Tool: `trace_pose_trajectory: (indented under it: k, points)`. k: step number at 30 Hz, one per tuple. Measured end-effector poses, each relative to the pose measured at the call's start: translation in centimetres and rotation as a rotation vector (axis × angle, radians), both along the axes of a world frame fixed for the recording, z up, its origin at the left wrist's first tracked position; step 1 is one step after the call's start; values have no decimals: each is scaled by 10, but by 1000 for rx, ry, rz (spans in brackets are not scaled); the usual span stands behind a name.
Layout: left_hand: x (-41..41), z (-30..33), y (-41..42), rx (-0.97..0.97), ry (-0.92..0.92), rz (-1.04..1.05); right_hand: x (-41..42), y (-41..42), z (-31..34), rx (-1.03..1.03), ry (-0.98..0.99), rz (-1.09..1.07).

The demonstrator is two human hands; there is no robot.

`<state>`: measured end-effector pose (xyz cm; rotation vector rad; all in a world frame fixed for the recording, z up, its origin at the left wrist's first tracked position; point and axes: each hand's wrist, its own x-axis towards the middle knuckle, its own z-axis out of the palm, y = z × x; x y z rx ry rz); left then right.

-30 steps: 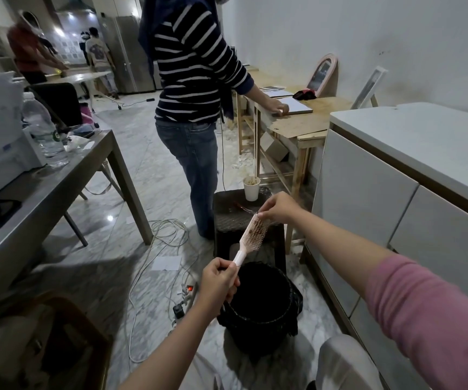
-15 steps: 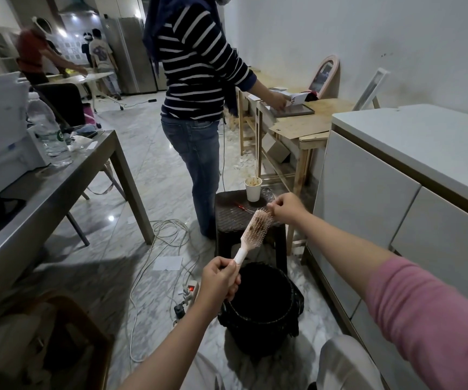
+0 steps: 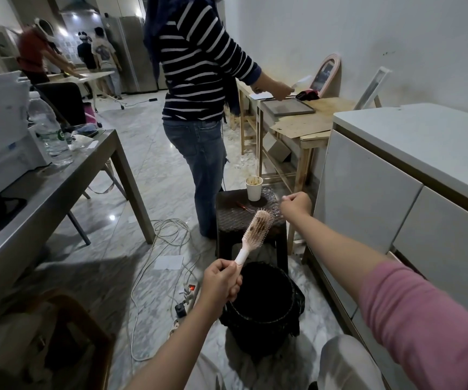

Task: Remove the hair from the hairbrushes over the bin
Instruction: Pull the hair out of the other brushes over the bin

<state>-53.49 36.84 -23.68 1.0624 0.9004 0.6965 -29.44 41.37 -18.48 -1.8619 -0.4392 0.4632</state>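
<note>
My left hand (image 3: 221, 281) grips the white handle of a pink hairbrush (image 3: 256, 229), which tilts up and to the right above the black bin (image 3: 263, 302). Dark clumps of hair sit among its bristles. My right hand (image 3: 296, 205) is up and to the right of the brush head, apart from it, with fingers pinched together. Whether a strand of hair is between those fingers is too fine to tell.
Behind the bin stands a dark stool (image 3: 244, 218) with a paper cup (image 3: 254, 188) on it. A person in a striped top (image 3: 196, 80) stands just beyond. White cabinets (image 3: 368, 198) run along the right, a steel table (image 3: 44, 192) on the left. Cables and a power strip (image 3: 186, 298) lie on the floor.
My right hand has pulled away from the bristles, up and to the right. The brush has stayed over the bin in my left hand.
</note>
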Motion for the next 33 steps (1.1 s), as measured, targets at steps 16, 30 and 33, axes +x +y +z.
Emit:
trace_pose_trajectory:
  k: [16,30,33]
  points:
    - [-29,-20,31,-112,18,213,21,-24,-7,-143,-21,131]
    - [2,6,27,-14,97,56,2,-27,-4,-310,-137,361]
    - [5,8,26,-21,93,51,1,-29,-2,-247,-115,372]
